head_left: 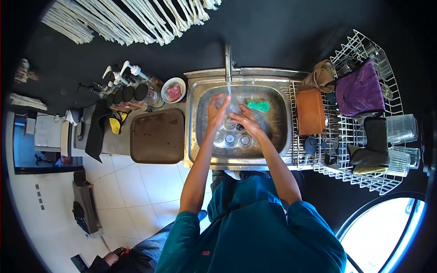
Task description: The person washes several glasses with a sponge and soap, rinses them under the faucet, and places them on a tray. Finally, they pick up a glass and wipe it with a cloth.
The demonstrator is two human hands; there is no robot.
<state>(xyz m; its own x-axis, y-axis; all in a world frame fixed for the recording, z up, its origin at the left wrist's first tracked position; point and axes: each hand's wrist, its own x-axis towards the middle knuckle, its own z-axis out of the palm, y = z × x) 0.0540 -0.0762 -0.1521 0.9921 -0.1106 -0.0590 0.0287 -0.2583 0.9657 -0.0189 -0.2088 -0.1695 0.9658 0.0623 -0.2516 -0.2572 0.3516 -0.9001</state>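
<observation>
My left hand (216, 112) and my right hand (246, 119) meet over the steel sink (195, 136), both wrapped around a clear glass (232, 108) held under the running water from the tap (228, 61). Several more clear glasses (231, 139) stand on the sink floor just below my hands. A green scouring pad (258, 106) lies in the sink to the right of the held glass.
A brown tray (157, 135) sits left of the sink, with pump bottles (119, 78) and a bowl (173, 90) behind it. A white wire rack (359, 129) to the right holds a purple cloth (358, 89), an orange board (310, 110), dark cloths and clear tumblers (401, 128).
</observation>
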